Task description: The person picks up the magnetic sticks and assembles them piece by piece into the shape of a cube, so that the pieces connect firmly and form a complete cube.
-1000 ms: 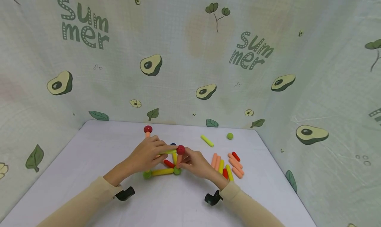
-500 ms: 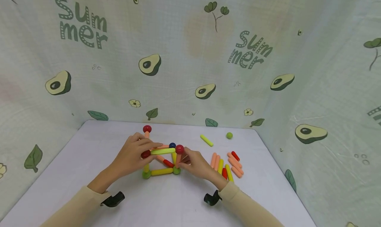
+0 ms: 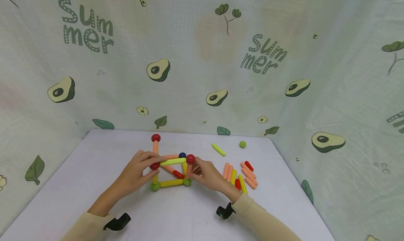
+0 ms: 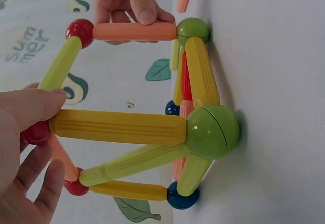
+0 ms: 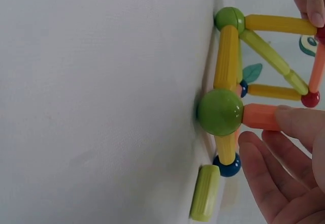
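Note:
A box-like frame of ribbed rods and balls stands on the table. My left hand grips its near upper-left red ball, fingers also at the end of a lime rod. That rod runs across to another red ball. Below this second ball, my right hand pinches an upright salmon rod, whose foot meets a green ball. A yellow rod links it to the left green ball. Blue balls form the back corners, and a third red ball tops the back left.
Right of the frame lie loose salmon rods, yellow rods and short red rods. Farther back are a lime rod and a green ball. A printed cloth hangs behind the white table.
My left hand has slid leftward along the lime rod to the left red ball, uncovering most of that rod. My right hand stays at the salmon upright.

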A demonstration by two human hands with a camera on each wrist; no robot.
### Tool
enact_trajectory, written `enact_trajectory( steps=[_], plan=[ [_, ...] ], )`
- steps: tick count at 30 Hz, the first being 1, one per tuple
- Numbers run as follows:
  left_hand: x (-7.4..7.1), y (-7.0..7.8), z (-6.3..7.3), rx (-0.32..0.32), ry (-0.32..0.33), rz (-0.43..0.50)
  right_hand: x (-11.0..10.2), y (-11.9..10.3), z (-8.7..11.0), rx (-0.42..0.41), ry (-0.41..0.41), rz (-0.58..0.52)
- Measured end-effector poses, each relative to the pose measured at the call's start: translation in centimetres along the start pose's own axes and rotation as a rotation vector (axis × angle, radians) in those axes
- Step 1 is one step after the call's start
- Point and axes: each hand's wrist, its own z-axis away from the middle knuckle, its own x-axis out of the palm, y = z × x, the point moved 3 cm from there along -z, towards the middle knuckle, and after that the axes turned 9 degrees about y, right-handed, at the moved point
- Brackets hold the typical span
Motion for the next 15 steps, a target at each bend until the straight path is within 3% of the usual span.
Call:
enact_trajectory(
  steps=[7, 11, 15],
  plan=[
    [-0.1, 0.1, 0.0, 0.003, -0.016, -0.003, -2.6, 1.1, -0.2, 0.017, 0.009, 0.098],
    [-0.1, 0.1, 0.0, 0.022, -0.006, 0.005, -5.4, 2.9, -1.4, 0.102, 0.087, 0.190],
    [-0.1, 0.1, 0.0, 0.043, 0.011, 0.012, -7.8, 5.6, -2.6, 0.217, 0.160, 0.349]
  ],
)
